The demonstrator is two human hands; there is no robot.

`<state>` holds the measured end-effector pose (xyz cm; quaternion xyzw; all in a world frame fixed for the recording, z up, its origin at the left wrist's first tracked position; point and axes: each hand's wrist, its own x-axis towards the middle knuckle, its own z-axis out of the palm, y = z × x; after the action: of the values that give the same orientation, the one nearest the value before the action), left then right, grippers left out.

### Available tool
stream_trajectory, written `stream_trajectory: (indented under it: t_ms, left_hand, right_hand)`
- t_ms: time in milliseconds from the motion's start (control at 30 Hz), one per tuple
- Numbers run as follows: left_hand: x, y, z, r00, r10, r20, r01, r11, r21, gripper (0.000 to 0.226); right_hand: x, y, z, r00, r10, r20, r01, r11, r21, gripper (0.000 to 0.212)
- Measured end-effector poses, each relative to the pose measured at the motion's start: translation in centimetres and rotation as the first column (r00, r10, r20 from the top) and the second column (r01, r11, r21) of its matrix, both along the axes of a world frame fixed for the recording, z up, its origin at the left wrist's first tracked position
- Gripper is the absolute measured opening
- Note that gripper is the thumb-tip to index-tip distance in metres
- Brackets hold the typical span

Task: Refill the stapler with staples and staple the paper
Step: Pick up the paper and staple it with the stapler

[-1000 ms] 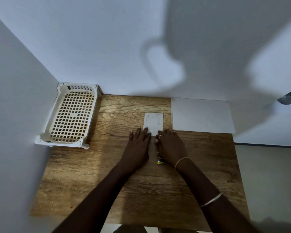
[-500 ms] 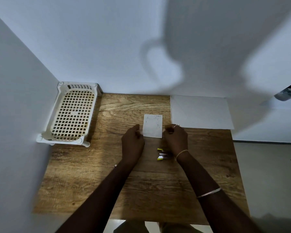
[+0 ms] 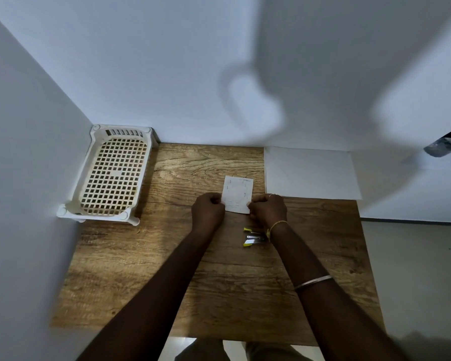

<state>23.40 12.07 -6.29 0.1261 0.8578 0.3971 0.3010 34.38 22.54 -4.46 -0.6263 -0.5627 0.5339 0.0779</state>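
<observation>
Centrally, left hand (image 3: 208, 213) and right hand (image 3: 268, 209) are pinching the small paper's (image 3: 238, 194) lower corners, with the yellow stapler (image 3: 253, 237) lying just below.

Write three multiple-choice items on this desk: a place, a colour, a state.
1. Where does the white basket stand on the table?
A. far left corner
B. near right corner
C. centre

2. What colour is the plastic on the stapler?
A. red
B. yellow
C. blue

3. How is the small paper held?
A. lies untouched
B. one hand only
C. pinched by both hands

Answers: 1 A, it sits where the two walls meet; 2 B, yellow tips show at its ends; 3 C, the left hand and right hand each pinch a lower corner.
</observation>
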Motion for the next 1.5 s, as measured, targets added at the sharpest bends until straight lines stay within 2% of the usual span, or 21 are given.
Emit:
stream_trajectory:
  t_ms: [167, 300, 467, 567, 667, 733, 933, 1100, 1267, 1367, 1433, 1500]
  left_hand:
    - [0.1, -0.4, -0.2, 0.996, 0.044, 0.078, -0.046, 0.999, 0.025, 0.035]
    - [0.3, -0.8, 0.1, 0.987, 0.071, 0.141, -0.075, 0.997, 0.024, 0.036]
    - [0.3, -1.6, 0.9, 0.988, 0.057, 0.144, -0.068, 0.995, 0.072, 0.032]
    - [0.2, -2.0, 1.8, 0.983, 0.053, 0.173, -0.077, 0.988, 0.132, 0.028]
    - [0.1, -2.3, 3.3, 0.962, 0.018, 0.272, -0.087, 0.966, 0.244, 0.021]
    - [0.1, -2.5, 4.7, 0.933, 0.041, 0.359, -0.162, 0.935, 0.314, 0.018]
    - [-0.4, -2.7, 9.8, 0.836, 0.007, 0.549, -0.303, 0.839, 0.451, 0.023]
    - [-0.2, -2.8, 12.9, 0.823, -0.058, 0.565, -0.312, 0.786, 0.535, 0.022]
    - [0.0, -3.0, 14.3, 0.842, -0.065, 0.536, -0.308, 0.758, 0.576, 0.019]
    - [0.0, -3.2, 14.4, 0.856, -0.066, 0.512, -0.295, 0.75, 0.591, 0.021]
    - [0.0, -3.5, 14.3, 0.857, -0.06, 0.512, -0.3, 0.749, 0.59, 0.021]
    - [0.0, -3.7, 14.2, 0.852, -0.053, 0.52, -0.311, 0.748, 0.586, 0.021]
  right_hand:
    - [0.4, -0.1, 0.3, 1.0, 0.014, -0.007, -0.014, 1.0, -0.022, 0.021]
    - [0.6, -0.1, 0.7, 0.999, -0.01, -0.034, 0.007, 0.996, -0.088, 0.014]
    - [1.0, -0.1, 1.3, 0.979, -0.117, -0.166, 0.079, 0.973, -0.219, 0.018]
    - [1.4, 0.0, 2.1, 0.959, -0.129, -0.252, 0.064, 0.966, -0.251, 0.009]
    - [1.6, 0.2, 3.5, 0.925, -0.138, -0.354, 0.046, 0.965, -0.256, 0.006]
    - [1.8, 0.4, 4.8, 0.883, -0.176, -0.435, 0.046, 0.955, -0.294, 0.008]
    - [2.4, 0.8, 8.6, 0.778, -0.192, -0.598, -0.036, 0.937, -0.348, 0.017]
    - [2.7, 0.4, 11.2, 0.71, -0.168, -0.684, -0.099, 0.938, -0.332, 0.022]
    - [3.1, -0.1, 12.7, 0.687, -0.092, -0.721, -0.154, 0.951, -0.268, 0.02]
    - [3.4, 0.1, 12.2, 0.688, -0.031, -0.725, -0.133, 0.977, -0.169, 0.022]
    - [3.8, 0.4, 10.8, 0.781, 0.068, -0.621, -0.084, 0.996, 0.003, 0.02]
    - [4.4, 0.3, 8.5, 0.91, 0.26, -0.322, -0.155, 0.935, 0.319, 0.014]
